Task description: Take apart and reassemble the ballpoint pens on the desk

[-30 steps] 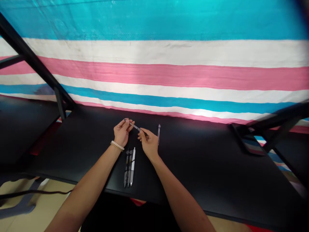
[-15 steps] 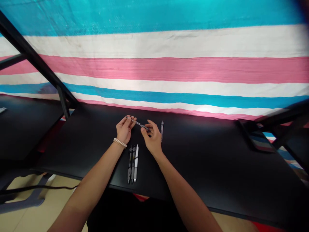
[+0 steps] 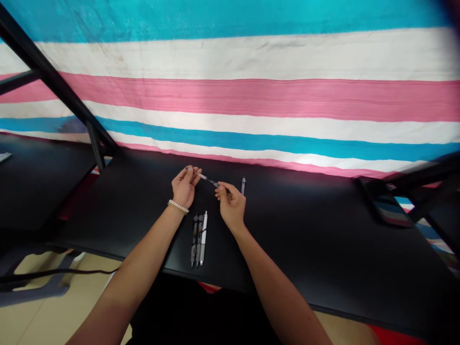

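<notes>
A slim pen (image 3: 203,177) is stretched between my two hands above the black table. My left hand (image 3: 183,190), with a pale beaded bracelet at the wrist, pinches its far left end. At the other end, the fingers of my right hand (image 3: 232,205) are closed around the dark grip part, which they mostly cover. A thin, clear and dark length shows between the hands; whether the pen is in one piece I cannot tell. Nearer to me, two dark pens (image 3: 196,242) and a white pen (image 3: 203,238) lie side by side. Another pen (image 3: 243,185) lies behind my right hand, partly hidden by it.
The black table (image 3: 305,239) runs up to a striped cloth (image 3: 251,98). A dark flat object like a phone (image 3: 388,206) lies at the right, near a black frame. Black bars (image 3: 68,96) slant down at the left, by another dark table (image 3: 39,187).
My right hand has shifted right and its fingers have closed more around the pen's end. The gap between my hands has grown. My right hand now hides more of the pen behind it.
</notes>
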### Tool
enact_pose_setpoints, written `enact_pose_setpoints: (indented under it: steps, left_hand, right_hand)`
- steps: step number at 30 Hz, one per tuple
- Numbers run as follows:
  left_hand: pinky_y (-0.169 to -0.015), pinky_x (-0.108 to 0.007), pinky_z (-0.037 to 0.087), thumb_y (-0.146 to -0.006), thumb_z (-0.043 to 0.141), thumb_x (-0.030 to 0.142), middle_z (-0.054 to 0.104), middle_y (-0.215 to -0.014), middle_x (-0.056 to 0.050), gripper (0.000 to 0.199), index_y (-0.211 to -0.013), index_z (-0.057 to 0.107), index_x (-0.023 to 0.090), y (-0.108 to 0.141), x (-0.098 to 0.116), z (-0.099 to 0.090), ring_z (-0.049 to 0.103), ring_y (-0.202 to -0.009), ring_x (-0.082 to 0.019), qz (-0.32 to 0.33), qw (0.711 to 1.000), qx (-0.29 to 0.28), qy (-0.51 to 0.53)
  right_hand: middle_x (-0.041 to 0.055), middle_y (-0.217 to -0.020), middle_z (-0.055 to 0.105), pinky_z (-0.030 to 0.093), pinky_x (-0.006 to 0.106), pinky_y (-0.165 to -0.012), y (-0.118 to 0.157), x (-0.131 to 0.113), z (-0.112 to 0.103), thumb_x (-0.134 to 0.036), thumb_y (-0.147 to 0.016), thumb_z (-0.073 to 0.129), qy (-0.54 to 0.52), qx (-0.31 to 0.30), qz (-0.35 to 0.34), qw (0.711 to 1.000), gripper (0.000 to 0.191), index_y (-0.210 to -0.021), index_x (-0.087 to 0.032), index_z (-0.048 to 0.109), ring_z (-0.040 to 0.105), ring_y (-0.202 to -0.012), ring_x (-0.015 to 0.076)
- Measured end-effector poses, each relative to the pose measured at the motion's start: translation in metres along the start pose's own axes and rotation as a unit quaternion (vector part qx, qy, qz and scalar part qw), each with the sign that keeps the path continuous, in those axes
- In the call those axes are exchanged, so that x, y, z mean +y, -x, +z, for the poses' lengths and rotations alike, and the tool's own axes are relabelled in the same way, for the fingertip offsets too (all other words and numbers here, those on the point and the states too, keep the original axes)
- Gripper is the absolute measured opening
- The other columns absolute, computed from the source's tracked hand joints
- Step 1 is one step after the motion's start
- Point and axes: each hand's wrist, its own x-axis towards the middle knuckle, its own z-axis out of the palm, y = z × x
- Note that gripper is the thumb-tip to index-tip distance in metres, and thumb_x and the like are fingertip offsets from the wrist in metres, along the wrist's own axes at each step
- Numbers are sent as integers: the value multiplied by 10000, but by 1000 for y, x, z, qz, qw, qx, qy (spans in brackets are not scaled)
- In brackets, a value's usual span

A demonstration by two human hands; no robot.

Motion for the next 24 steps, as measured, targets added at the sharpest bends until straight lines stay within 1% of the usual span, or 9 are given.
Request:
enact_pose_setpoints:
  steps: [3, 6, 9, 12, 15, 19, 21, 24]
  left_hand:
    - [-895, -292, 558, -805, 742, 166, 733, -887, -60, 82, -827, 670, 134, -10, 9, -6, 718, -902, -147, 21, 998, 48, 23]
    - [-911, -265, 557, -828, 716, 153, 735, -927, -71, 49, -831, 673, 130, -16, 13, -11, 708, -974, -148, 24, 997, 67, 37]
    - [-918, -248, 557, -837, 704, 148, 738, -925, -76, 35, -834, 684, 119, -14, 11, -9, 707, -976, -144, 6, 998, 50, 40]
    - [-903, -239, 560, -844, 691, 127, 742, -897, -77, 24, -835, 694, 106, -7, 7, -3, 716, -916, -131, -25, 998, 28, 43]
    - [-865, -214, 556, -861, 661, 105, 742, -869, -80, 47, -837, 699, 89, -2, 7, 1, 719, -852, -116, -51, 997, 26, 51]
    - [-865, -232, 545, -853, 672, 106, 739, -872, -77, 24, -853, 693, 94, 1, 9, 2, 721, -847, -125, -39, 998, 29, 43]
    - [-874, -263, 544, -845, 693, 136, 736, -871, -65, 34, -870, 687, 113, 3, 7, 2, 723, -855, -137, -27, 999, 6, 21]
    - [-902, -303, 535, -816, 741, 194, 732, -901, -59, 120, -903, 682, 135, 7, 1, 3, 722, -884, -153, -35, 998, -53, -13]
  right_hand:
    - [40, -736, 689, 528, 273, -548, -2, -4, -4, -459, -914, 550, -5, 35, 12, 999, 328, -984, -176, 702, 632, -591, 141]
    - [30, -700, 681, 507, 264, -508, -3, -8, -5, -467, -904, 559, -36, 39, 19, 998, 331, -963, -172, 697, 609, -556, 131]
    - [30, -693, 681, 511, 269, -503, 0, -11, -2, -461, -894, 578, -58, 29, 18, 998, 322, -959, -170, 700, 609, -554, 133]
    - [33, -707, 688, 524, 271, -515, 4, -12, 1, -447, -897, 588, -61, 9, 9, 998, 311, -975, -169, 704, 623, -568, 136]
    - [35, -724, 698, 542, 271, -535, 6, -10, 1, -442, -903, 589, -48, 5, 3, 999, 311, -993, -169, 707, 643, -584, 140]
    - [49, -799, 728, 581, 289, -596, 5, -5, -1, -404, -906, 597, -20, 18, -21, 999, 272, -1004, -179, 716, 683, -630, 156]
    - [55, -854, 742, 596, 310, -663, 5, -3, -1, -368, -898, 616, 18, 17, -52, 998, 223, -994, -197, 722, 705, -690, 172]
    - [56, -906, 757, 596, 342, -764, 6, -1, -2, -318, -890, 626, 68, 12, -95, 993, 157, -952, -219, 732, 723, -800, 199]
